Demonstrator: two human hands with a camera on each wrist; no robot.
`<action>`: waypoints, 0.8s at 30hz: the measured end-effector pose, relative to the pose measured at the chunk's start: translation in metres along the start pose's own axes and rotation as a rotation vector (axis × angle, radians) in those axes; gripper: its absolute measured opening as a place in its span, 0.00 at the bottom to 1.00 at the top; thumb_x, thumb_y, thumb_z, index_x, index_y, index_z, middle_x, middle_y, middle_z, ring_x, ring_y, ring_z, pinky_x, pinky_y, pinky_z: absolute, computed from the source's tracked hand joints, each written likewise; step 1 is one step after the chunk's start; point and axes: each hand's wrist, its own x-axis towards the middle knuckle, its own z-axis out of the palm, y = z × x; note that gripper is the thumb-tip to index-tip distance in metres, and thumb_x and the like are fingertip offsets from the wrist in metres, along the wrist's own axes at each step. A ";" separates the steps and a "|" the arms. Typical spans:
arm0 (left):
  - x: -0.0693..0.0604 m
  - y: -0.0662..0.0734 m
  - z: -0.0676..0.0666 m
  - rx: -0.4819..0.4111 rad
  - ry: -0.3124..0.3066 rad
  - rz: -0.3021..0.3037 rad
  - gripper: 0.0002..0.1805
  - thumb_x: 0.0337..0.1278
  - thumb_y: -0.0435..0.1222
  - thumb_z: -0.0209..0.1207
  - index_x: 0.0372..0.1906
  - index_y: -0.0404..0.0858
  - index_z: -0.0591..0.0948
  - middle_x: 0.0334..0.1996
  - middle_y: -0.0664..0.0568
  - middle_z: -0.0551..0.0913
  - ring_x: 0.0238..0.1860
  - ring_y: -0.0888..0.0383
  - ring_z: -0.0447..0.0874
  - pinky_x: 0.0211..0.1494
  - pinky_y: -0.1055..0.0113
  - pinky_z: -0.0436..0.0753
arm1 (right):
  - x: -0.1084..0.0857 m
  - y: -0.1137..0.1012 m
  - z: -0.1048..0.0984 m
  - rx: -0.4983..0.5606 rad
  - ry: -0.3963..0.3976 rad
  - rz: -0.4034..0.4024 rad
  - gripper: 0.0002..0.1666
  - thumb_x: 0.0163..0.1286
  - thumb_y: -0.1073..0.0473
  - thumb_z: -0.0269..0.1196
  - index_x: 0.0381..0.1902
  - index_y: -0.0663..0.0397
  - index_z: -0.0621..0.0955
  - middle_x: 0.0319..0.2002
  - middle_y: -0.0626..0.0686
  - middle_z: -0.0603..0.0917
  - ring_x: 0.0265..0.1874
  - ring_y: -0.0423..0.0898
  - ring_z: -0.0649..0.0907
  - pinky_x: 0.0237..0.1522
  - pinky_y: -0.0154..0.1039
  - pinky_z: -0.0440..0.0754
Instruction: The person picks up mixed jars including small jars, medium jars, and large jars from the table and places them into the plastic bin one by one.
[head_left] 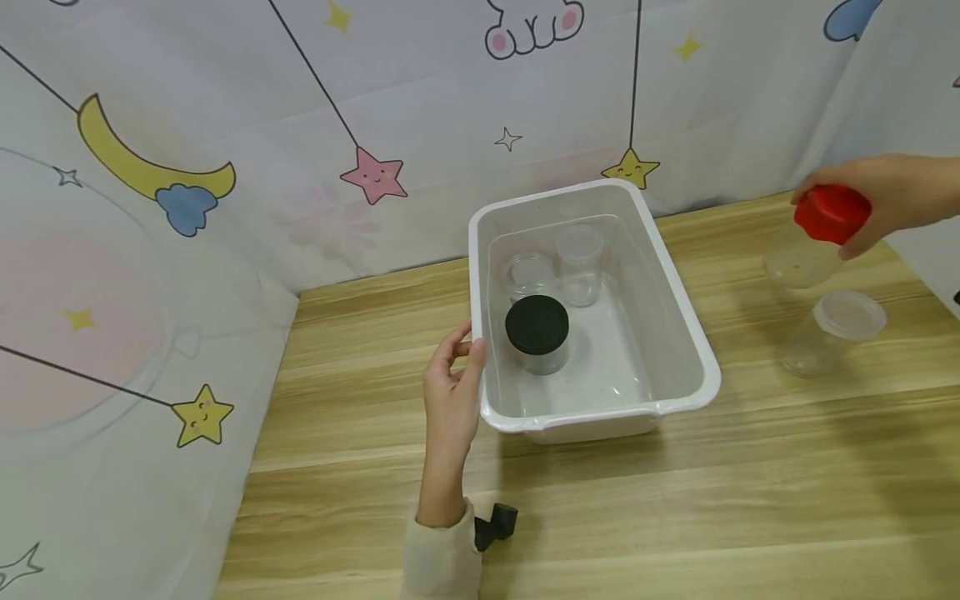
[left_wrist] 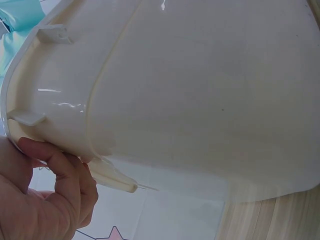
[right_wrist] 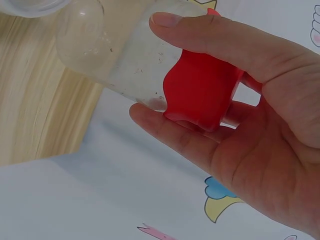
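My left hand (head_left: pixel 454 383) holds the left rim of a white plastic basin (head_left: pixel 677 283), thumb on top; in the left wrist view its fingers (left_wrist: pixel 75 192) curl beneath the lip. Inside the basin stand a clear jar with a black lid (head_left: pixel 537 323), a low clear jar (head_left: pixel 529 271) and a taller clear jar (head_left: pixel 580 250). At the far right my right hand (head_left: pixel 900 193) grips a clear jar with a red lid (head_left: pixel 831 213) from above, thumb and fingers round the lid. Whether that jar's base touches the table I cannot tell.
A clear lidded jar (head_left: pixel 849 317) stands on the wooden table (head_left: pixel 345 417) just in front of the red-lidded one. A cartoon-printed white cloth (head_left: pixel 420 100) hangs behind the table and along its left side. A small black object (head_left: pixel 498 523) shows beside the left sleeve.
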 end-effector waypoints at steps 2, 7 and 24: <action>0.000 0.000 0.000 0.002 0.001 -0.001 0.21 0.72 0.38 0.58 0.63 0.33 0.77 0.41 0.41 0.78 0.33 0.34 0.85 0.37 0.60 0.87 | 0.001 -0.001 -0.001 -0.004 0.001 -0.006 0.48 0.44 0.67 0.80 0.61 0.68 0.68 0.48 0.67 0.76 0.43 0.61 0.78 0.34 0.47 0.85; 0.000 0.001 0.001 0.007 0.000 -0.001 0.21 0.72 0.39 0.58 0.64 0.33 0.77 0.42 0.41 0.78 0.33 0.37 0.86 0.37 0.58 0.87 | 0.003 -0.003 -0.003 -0.006 -0.012 -0.014 0.48 0.45 0.67 0.80 0.62 0.68 0.68 0.49 0.67 0.77 0.43 0.60 0.79 0.34 0.45 0.84; 0.001 0.002 0.003 0.012 0.007 -0.013 0.22 0.72 0.40 0.58 0.64 0.34 0.77 0.42 0.41 0.78 0.34 0.35 0.85 0.40 0.50 0.87 | 0.009 -0.021 -0.013 0.000 -0.017 -0.038 0.49 0.43 0.67 0.81 0.62 0.67 0.68 0.50 0.66 0.76 0.45 0.61 0.77 0.35 0.47 0.85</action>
